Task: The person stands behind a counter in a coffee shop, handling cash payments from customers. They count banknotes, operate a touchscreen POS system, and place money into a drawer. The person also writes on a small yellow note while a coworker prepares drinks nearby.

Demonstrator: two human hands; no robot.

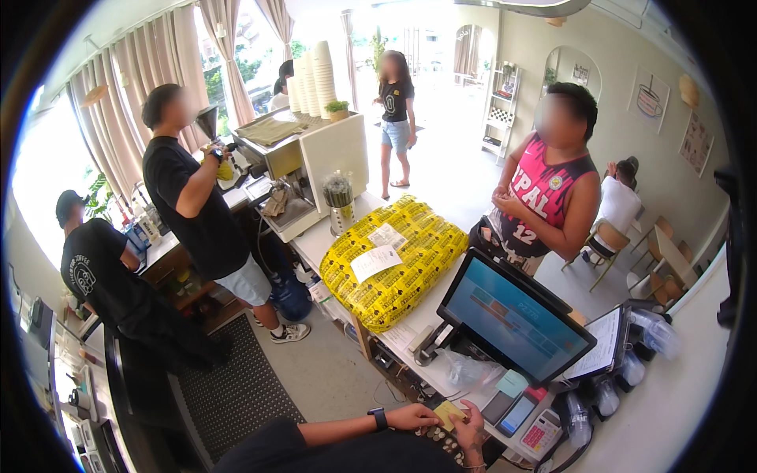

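Between my left hand point(413, 417) and my right hand point(469, 427) is a small yellow slip of paper point(447, 414), gripped by the fingers of both. Whether it is a banknote or a card I cannot tell. A dark smartwatch point(377, 418) is on my left wrist. Just below my hands lies a coin tray point(440, 439) with several coins, partly covered by my right hand and body. On the counter point(429, 284) beyond stand a monitor point(513, 322) with a lit screen and a smartphone point(516, 415). A calculator with pink keys point(541, 434) lies right of the phone.
A large yellow-wrapped parcel point(408, 278) with white labels sits on the counter. Clear plastic cups point(606, 396) hang at the right edge. A person in a pink jersey point(547, 177) faces the counter. Two people in black shirts stand at left, one by the espresso machine point(290, 195).
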